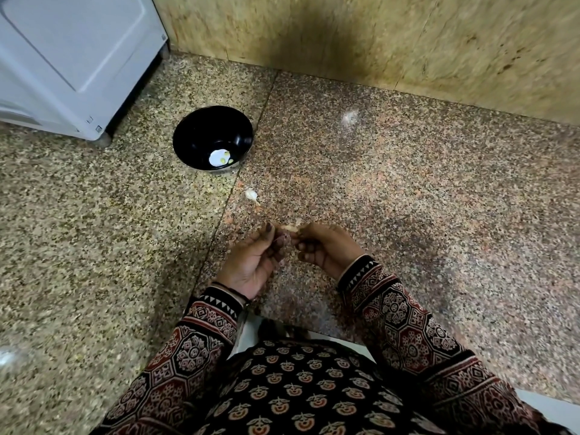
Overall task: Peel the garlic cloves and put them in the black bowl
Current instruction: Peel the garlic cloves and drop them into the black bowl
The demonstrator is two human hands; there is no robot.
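Two hands meet over one garlic clove (288, 228), held above the floor on the near side of the black bowl (201, 128), well apart from it. The left hand (252, 262) lies palm up with its fingers curled, thumb and forefinger pinching one end of the clove. The right hand (326, 248) curls in from the other side and pinches the opposite end. Something thin and pale, probably loosened skin, seems to hang between the fingers, though it is too blurred to be sure.

A clove like this is likely light, firm and small, with a dry papery skin that tears easily. Once bare it would probably turn slick and slip from a loose pinch. The best hold seems to be at the two tips, so that a nail can lift the skin along the side.

A second clove (251, 195), whitish with a short tail, lies on the speckled stone floor (392, 189) between the hands and the bowl, nearer the bowl. The bowl stands upright. In its bottom are a white patch (216, 157) and a few small yellowish bits (230, 161), perhaps peeled garlic. Beyond the bowl, to its left, stands a white appliance (72, 58).
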